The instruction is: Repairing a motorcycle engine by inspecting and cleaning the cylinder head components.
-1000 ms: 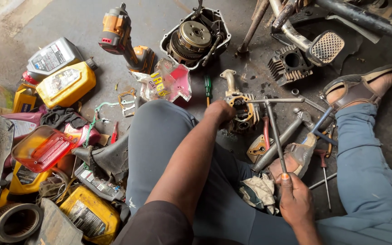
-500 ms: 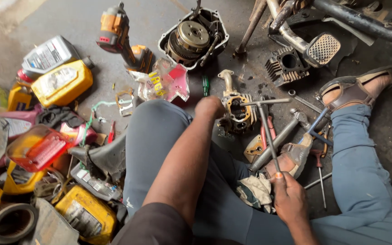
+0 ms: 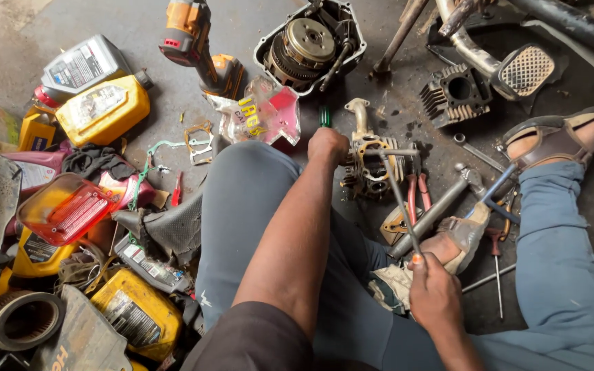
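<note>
While the person sits on the floor with legs spread, the right hand [image 3: 436,294], nearest at about five o'clock, is closed in a fist around the lower end of a thin steel T-bar wrench [image 3: 399,199]. That rod slants up toward eleven o'clock from the fist, and its top crossbar lies against a grimy finned metal cylinder head [image 3: 369,163] resting on the concrete between the knees. The left hand [image 3: 328,146] sits just at nine o'clock of that casting, fingers curled tight on a green-handled screwdriver [image 3: 324,117] whose tip I cannot make out. So the casting lies at twelve o'clock of the right hand, well apart from it, and touching or nearly touching the left.

Since a second ago the left fist has stayed pressed at the casting's side, and the right hand has kept its hold on the rod, its fist now a little farther from the casting.

Red-handled pliers [image 3: 415,196] lie just at three o'clock of the casting. Farther out, at twelve o'clock, sits an open engine case with a round clutch [image 3: 311,45], and at ten o'clock an orange cordless impact driver [image 3: 194,41] and a yellow oil jug [image 3: 101,110].
</note>
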